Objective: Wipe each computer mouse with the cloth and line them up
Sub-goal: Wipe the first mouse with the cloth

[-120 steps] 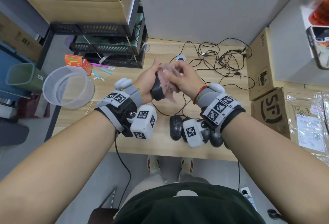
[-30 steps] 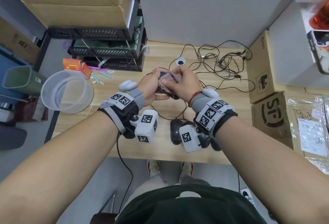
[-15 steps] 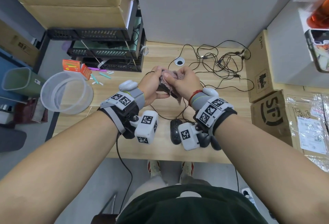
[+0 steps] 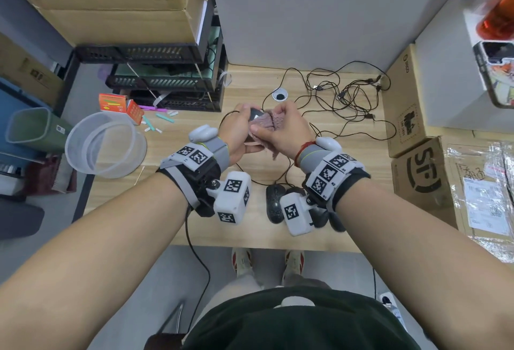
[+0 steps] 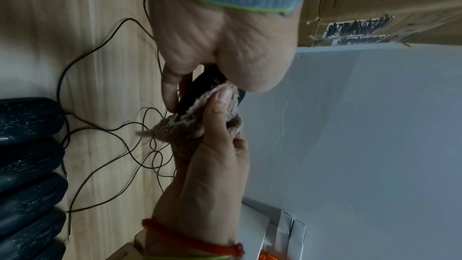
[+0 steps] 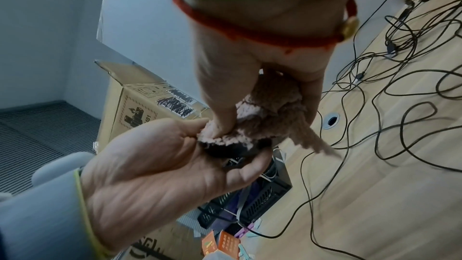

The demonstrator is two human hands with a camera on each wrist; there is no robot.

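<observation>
Above the middle of the worktop, the left hand had a black mouse cupped in its curled fingers, held up off the surface. The right hand had the pinkish cloth bunched up, thumb and fingers pinching it and pressing it onto the mouse's shell. From the left wrist view you could see the thumb pad flat on the cloth, right against the mouse edge.

Down near the front edge, a row of dark mice sat side by side, partly hidden behind the wrist rigs, so I couldn't count them from the head view.

My take on doing this bit well: turn the mouse in the left hand so the cloth reaches the sides and underside, not just the top. Keep the cable slack so it doesn't tug the tangle at the back, then set it at the end of that row.
</observation>
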